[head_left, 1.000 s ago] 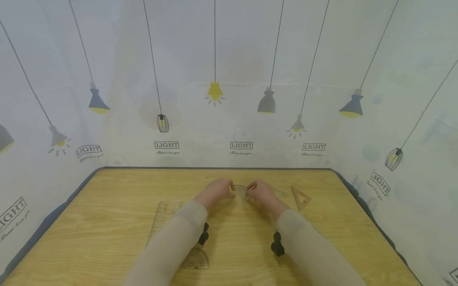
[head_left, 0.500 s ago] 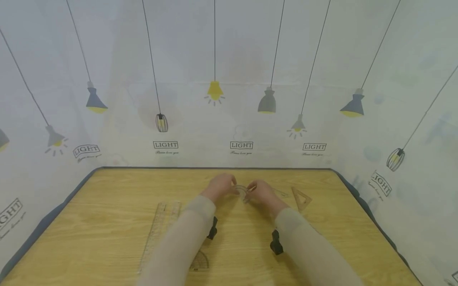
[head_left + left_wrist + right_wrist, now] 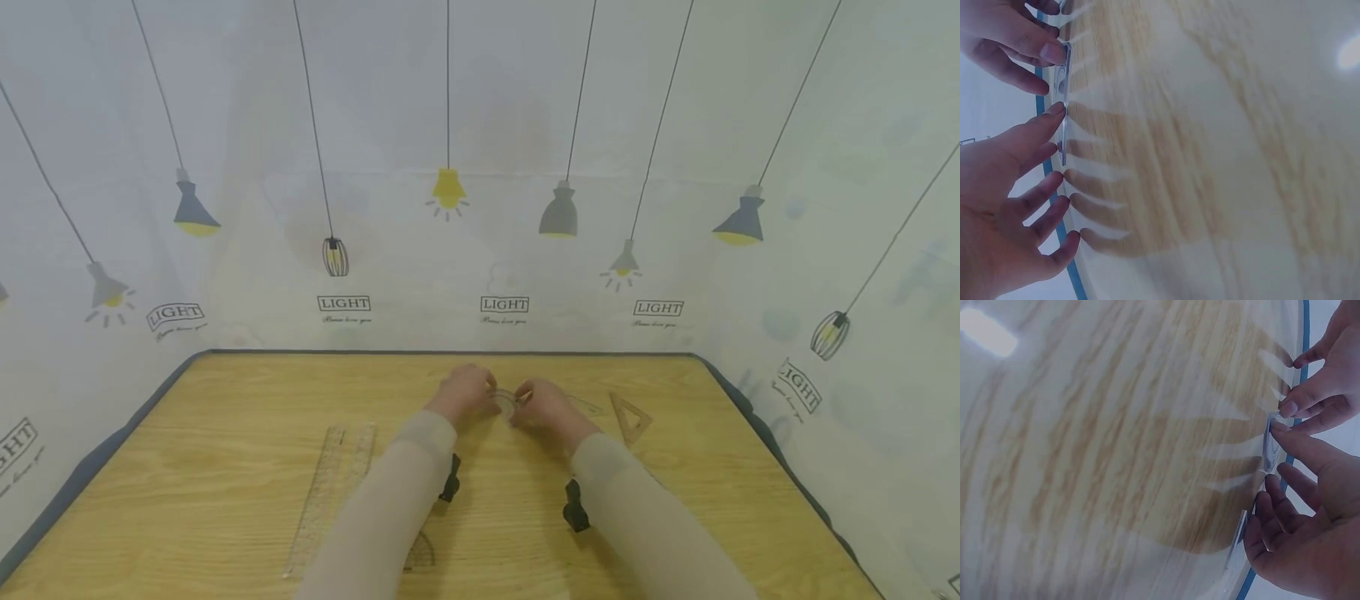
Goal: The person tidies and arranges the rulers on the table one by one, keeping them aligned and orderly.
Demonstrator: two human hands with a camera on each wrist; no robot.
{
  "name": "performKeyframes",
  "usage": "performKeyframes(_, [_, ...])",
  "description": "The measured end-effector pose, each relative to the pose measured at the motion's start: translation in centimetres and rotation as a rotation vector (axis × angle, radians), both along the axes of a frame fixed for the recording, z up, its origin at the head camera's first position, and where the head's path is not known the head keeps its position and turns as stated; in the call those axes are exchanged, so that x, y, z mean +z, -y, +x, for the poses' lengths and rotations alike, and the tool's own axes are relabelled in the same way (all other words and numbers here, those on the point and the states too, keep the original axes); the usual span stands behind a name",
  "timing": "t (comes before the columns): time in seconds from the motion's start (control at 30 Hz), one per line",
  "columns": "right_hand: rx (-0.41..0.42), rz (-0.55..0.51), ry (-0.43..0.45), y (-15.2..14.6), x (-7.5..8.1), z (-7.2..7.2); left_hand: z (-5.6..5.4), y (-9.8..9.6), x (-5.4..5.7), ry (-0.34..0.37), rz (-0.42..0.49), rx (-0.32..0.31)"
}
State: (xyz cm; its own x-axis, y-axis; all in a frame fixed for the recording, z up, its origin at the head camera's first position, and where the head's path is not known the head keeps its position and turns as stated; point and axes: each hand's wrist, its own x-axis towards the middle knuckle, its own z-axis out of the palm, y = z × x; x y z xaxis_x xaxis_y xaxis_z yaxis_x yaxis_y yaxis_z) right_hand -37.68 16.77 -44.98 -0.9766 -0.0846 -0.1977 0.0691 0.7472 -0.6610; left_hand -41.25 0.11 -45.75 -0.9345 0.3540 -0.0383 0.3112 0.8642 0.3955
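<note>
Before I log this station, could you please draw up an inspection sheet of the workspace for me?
Surface: wood-grain table; light glares off it in both wrist views.
Job's things: clear protractor, between the hands.
Clutter: second protractor and clear ruler (perhaps two) by the left sleeve; clear set square and brownish set square beyond the right hand.
Hands: left hand and right hand both hold the clear protractor.
Cables: nothing seen.
Surroundings: light walls printed with hanging lamps and "LIGHT".

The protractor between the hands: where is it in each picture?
Head: protractor below centre, slightly right, between left hand and right hand.
Left wrist: protractor upper left, nearly edge-on.
Right wrist: protractor right, mid-height, nearly edge-on.
Shared landmark: the bluish table edge behind it.
</note>
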Motion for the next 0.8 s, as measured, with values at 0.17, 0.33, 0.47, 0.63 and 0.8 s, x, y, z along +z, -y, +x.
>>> performKeyframes(0.17, [0.002,0.039,0.022,0.19,0.03,-0.13,0.1,-0.07,0.02,-0.016,-0.009,-0.016])
performKeyframes(0.33, [0.0,0.07,0.04,0.25,0.05,-0.38,0.07,-0.16,-0.16,-0.019,-0.025,-0.017])
performKeyframes(0.47, [0.019,0.081,0.03,0.12,-0.02,-0.48,0.14,-0.27,-0.09,-0.011,-0.032,-0.009])
performKeyframes(0.63, [0.032,0.069,0.028,0.03,-0.06,-0.54,0.33,-0.48,0.34,0.0,-0.048,-0.007])
performKeyframes(0.8, [0.055,0.048,0.032,-0.02,0.18,-0.37,0.37,-0.62,0.72,0.024,-0.064,0.009])
